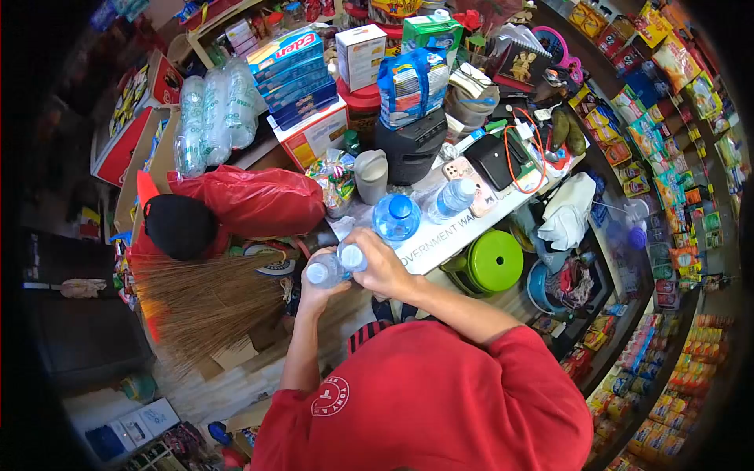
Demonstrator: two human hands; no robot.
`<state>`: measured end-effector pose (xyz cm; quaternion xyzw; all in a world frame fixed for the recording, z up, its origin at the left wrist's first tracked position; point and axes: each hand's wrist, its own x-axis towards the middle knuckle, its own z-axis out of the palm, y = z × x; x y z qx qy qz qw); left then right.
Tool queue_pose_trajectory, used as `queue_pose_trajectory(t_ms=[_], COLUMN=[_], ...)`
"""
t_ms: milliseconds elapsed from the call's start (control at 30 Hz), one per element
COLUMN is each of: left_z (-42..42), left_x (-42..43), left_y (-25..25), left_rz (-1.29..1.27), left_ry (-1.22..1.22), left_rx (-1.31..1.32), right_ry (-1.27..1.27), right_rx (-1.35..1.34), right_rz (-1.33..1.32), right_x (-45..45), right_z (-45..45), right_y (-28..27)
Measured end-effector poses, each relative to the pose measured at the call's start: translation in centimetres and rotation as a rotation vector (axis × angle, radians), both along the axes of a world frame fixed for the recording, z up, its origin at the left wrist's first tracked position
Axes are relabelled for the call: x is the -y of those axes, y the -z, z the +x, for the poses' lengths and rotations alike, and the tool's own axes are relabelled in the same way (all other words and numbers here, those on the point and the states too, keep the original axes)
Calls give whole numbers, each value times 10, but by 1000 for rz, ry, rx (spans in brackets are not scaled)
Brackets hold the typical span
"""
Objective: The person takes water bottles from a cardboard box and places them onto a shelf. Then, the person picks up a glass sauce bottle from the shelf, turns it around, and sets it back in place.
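My left hand (323, 292) is wrapped round a clear bottle (319, 272) with a pale cap. Beside it my right hand (378, 263) grips a second bottle (353, 257), also with a pale cap, so the two bottles stand close together. Both hands are at the near left corner of the white counter (428, 253). Just beyond them on the counter are a bottle with a blue cap (397, 217) and a clear bottle with a white cap (454, 198). The lower parts of the held bottles are hidden by my fingers.
A stick broom (208, 306), a red plastic bag (267, 202) and a black cap (181, 227) lie left. A green stool (495, 261) stands right of the counter. Behind are a black speaker (410, 149), a grey tumbler (371, 177) and stacked boxes (292, 78). Shelves line the right.
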<state>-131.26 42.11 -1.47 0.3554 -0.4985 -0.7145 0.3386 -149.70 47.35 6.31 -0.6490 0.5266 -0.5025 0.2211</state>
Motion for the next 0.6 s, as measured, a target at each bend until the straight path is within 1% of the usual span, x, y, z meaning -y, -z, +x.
queue_pose_trajectory(t_ms=[67,100,200,367,400,467,500,533,567,600], left_z=[0,-1,0,-2,-9,-11,-14,-15,-23,-28], left_x=[4,5,8,13,17,30,33,40,37,39], left_y=[2,3,8,9,8,26,27,36,19,30], left_rz=[-36,-16,4,6,2,-82,-33,-107,-73,-55], left_ry=[-3,-4,0,-51,-50,8,20,46,74,69], left_rx=[52,28,76,76,67,118,132,81,53,-18], right_ry=[20,28,53,102,67,70,113,129,150,123], right_rx=[28,15,-21,-81,-93,-168,-86,-1,85,193], right_rz=[-28,-25,-12,-12,-23,-45,-24,73,168,343], right_x=[7,9,15,23,26,34,37,44,51,58], right_z=[3,5,10,12,13,8,8,7,6,1], right_y=[4,6,14,8,11,19,13,4,-5,-10])
